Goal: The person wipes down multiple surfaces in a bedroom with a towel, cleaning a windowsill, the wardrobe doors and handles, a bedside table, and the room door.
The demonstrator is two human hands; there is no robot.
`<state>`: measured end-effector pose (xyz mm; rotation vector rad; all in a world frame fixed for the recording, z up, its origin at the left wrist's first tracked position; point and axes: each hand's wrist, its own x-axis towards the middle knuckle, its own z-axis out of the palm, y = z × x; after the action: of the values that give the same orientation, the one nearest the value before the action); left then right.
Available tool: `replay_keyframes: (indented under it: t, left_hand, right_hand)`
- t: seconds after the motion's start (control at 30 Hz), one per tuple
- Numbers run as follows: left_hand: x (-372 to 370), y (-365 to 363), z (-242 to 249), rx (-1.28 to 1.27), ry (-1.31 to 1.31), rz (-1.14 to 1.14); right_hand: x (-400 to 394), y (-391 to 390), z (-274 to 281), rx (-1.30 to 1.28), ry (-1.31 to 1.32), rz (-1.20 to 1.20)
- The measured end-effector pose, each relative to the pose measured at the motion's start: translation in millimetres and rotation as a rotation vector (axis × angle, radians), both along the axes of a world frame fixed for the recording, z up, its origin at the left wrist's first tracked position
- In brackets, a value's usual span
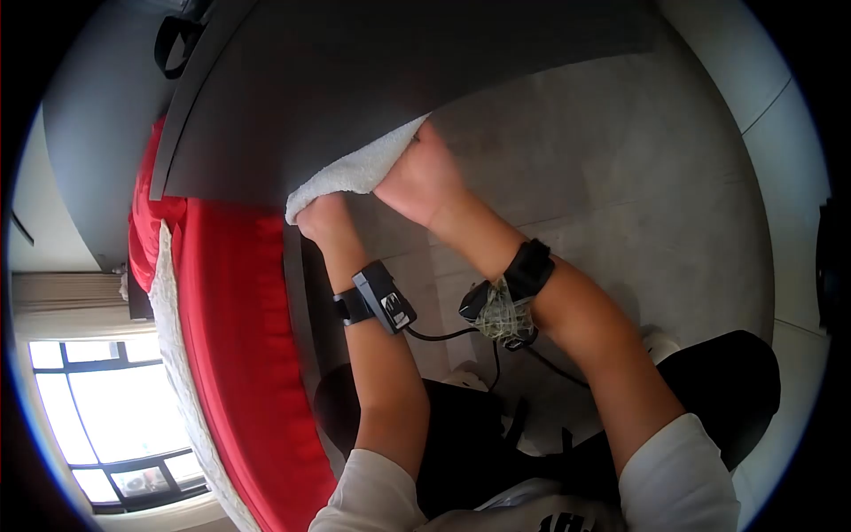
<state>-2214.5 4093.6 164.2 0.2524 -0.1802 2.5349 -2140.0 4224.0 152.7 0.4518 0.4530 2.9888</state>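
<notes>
A white terry cloth lies along the lower edge of a large dark grey panel. At the cloth's left end is my left hand, its fingers out of sight under the fabric. My right hand grips the cloth's other end, palm side partly showing, fingers hidden behind cloth and panel edge. Both hands are close together on the same cloth. A black strapped device sits on my left forearm, and another black strap with a tape-wrapped box is on my right forearm.
Red bedding with a white lace edge runs down the left, beside a window. Grey floor tiles extend below and right of the panel. A black cable links the forearm devices. A pale wall stands at right.
</notes>
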Motion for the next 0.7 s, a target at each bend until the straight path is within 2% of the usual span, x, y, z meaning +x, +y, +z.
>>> replay_keyframes:
  t: [0.1, 0.2, 0.23, 0.33, 0.37, 0.43, 0.53, 0.57, 0.63, 0.67, 0.7]
  left_hand:
    - [-10.1, -16.3, -12.1, 0.027, 0.045, 0.037]
    - [-18.5, -8.6, -27.1, 0.199, -0.003, 0.065]
    - [-22.0, -2.2, -28.0, 0.11, -0.081, 0.19]
    - [-37.1, 0.2, -39.1, 0.163, -0.09, 0.281]
    - [-36.6, -2.1, -41.5, 0.246, -0.121, 0.299]
    - [-26.3, -3.0, -45.4, 0.562, 0.026, 0.22]
    - [-10.3, 16.1, -31.6, 0.495, -0.09, 0.36]
    - [-12.9, 20.5, -23.8, 0.381, -0.089, 0.422]
    - [-13.7, 28.1, -13.0, 0.151, -0.1, 0.549]
    - [-16.3, 97.4, -10.4, 0.04, -0.158, 0.567]
    - [-16.7, 94.2, -4.7, 0.057, -0.139, 0.548]
  right_hand:
    - [-1.6, -10.9, -2.0, 0.073, -0.004, 0.075]
    - [8.7, 23.6, -14.3, 0.137, -0.116, -0.042]
    - [9.0, 38.7, -18.8, 0.161, -0.124, -0.091]
    - [2.0, 74.5, -31.3, 0.211, -0.098, -0.072]
    - [-2.1, 74.0, -31.6, 0.233, -0.123, -0.064]
    - [-4.1, 76.9, -24.4, 0.282, -0.164, -0.055]
    - [-3.9, 75.9, -28.0, 0.412, -0.316, -0.064]
    - [-9.4, 65.9, -30.0, 0.45, -0.377, -0.08]
    - [-7.1, 37.9, -30.6, 0.595, 0.151, 0.176]
    - [-11.6, 85.1, -37.2, 0.45, 0.108, 0.267]
    - [-10.1, 79.2, -31.9, 0.436, 0.018, 0.237]
